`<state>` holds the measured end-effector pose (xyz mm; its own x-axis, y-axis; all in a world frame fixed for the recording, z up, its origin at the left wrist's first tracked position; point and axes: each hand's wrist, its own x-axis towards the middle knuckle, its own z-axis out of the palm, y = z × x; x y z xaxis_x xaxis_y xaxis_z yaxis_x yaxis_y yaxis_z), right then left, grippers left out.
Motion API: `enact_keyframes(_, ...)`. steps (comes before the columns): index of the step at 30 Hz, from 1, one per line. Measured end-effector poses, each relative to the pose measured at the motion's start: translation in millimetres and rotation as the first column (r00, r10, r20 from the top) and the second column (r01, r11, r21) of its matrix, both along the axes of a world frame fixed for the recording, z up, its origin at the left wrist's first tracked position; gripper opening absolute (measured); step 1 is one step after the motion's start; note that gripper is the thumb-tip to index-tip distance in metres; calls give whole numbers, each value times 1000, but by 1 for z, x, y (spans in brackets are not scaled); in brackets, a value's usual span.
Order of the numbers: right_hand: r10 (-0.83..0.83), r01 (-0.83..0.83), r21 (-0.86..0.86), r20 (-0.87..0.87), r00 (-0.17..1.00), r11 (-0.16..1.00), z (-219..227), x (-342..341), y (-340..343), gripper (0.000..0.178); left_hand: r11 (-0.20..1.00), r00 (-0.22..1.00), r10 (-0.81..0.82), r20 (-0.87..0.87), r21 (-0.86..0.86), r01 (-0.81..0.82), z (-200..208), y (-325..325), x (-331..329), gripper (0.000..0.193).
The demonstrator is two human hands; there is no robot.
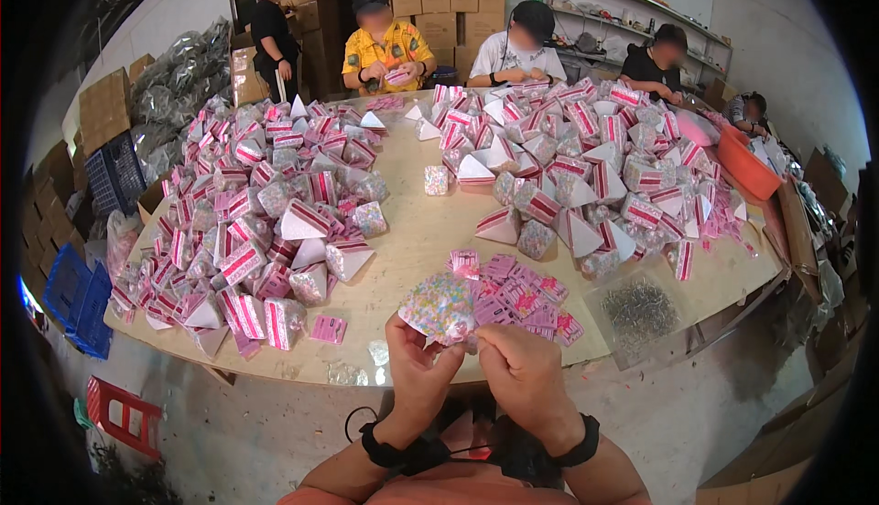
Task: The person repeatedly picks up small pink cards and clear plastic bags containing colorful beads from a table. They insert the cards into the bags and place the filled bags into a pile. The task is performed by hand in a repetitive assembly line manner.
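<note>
My left hand (423,360) is closed around a toy cake slice (437,306) whose top is covered in pastel sprinkle-like dots. It holds the slice up over the table's near edge. My right hand (526,372) is closed in a pinch at the slice's right corner; whatever lies between its fingertips is too small to make out. Just beyond the hands lies a loose pile of pink printed cards (522,294). A clear shallow tray (600,308) of small metal pieces (641,311) stands to the right of the cards.
Heaps of striped cake slices (247,262) (586,171) cover the table's left and right sides. Several people sit or stand beyond the table (403,230). An orange basin (746,162) stands at the far right. On the floor at left are a red stool (125,416) and blue crates (78,299).
</note>
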<state>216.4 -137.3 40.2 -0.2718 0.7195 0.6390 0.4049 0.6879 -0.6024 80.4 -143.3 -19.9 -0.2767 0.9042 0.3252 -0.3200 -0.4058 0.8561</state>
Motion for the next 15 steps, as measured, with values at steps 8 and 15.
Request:
enact_keyframes(8, -16, 16, 12, -11, 1000, 1000, -1, -1, 1, 9, 1000, 999, 17, -28, 24, -16, 0, 0, 0, 67)
enact_keyframes(15, -83, 70, 160, 77, 994, 985, -7, -4, 2, 5, 997, 999, 15, 44, 72, -19, 7, -3, -1, 60)
